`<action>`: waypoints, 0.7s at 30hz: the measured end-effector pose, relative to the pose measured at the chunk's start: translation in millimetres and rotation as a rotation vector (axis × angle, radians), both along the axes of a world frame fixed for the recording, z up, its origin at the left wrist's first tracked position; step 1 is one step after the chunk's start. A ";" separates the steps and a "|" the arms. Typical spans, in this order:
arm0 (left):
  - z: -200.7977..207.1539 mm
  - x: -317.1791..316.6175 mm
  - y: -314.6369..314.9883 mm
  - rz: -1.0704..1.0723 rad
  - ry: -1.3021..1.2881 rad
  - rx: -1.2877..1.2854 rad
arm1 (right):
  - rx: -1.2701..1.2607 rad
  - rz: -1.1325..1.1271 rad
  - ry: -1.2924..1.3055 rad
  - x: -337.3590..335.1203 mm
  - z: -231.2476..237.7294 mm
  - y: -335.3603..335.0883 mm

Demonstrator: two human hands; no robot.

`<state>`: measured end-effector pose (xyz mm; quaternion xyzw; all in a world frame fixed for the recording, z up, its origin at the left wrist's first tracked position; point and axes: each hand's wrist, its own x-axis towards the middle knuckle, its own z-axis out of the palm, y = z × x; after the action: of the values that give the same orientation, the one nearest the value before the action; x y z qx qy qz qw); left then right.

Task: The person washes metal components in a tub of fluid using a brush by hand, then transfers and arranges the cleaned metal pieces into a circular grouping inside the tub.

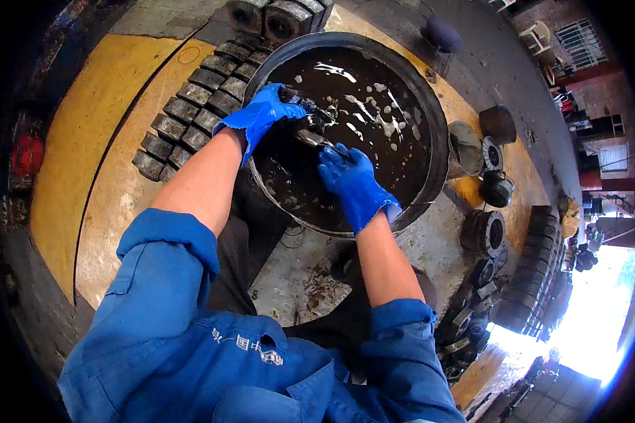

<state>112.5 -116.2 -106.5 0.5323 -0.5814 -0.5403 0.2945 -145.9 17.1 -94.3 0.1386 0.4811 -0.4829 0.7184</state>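
A round black basin (439, 134) of dark, foamy liquid lies in front of me. Above the liquid, my left hand (267, 113), in a blue rubber glove, is closed around a dark, wet metal part (319, 113). Its exact shape is hard to make out. My right hand (353, 176), gloved likewise, grips what looks like a brush (312, 138) by its dark handle. The brush's light end points left, close to the metal part; I cannot tell whether they touch.
Rows of dark metal blocks (183, 109) line the board left of the basin. Round metal parts (497, 189) and a grey bucket (464, 149) stand to the right. A long stack of dark segments (533, 271) lies farther right, by loose metal pieces (466, 328).
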 end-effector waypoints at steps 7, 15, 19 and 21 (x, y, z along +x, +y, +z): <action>13.0 -0.4 11.8 0.016 -0.034 -0.047 | -0.085 -0.059 -0.039 11.8 2.5 14.0; 26.5 -7.7 13.5 -0.037 -0.143 -0.070 | -0.333 0.575 0.492 1.9 18.9 -1.5; 34.3 -17.6 14.8 -0.096 -0.186 -0.093 | -0.602 0.847 1.049 8.8 29.9 12.1; 41.1 -25.9 18.0 -0.121 -0.181 -0.119 | -0.845 0.956 1.583 14.9 33.8 22.3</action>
<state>86.6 -98.2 -65.4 0.5244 -0.6675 -0.4716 0.2388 -131.0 39.4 -60.5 -0.6929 0.6137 -0.2286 0.3016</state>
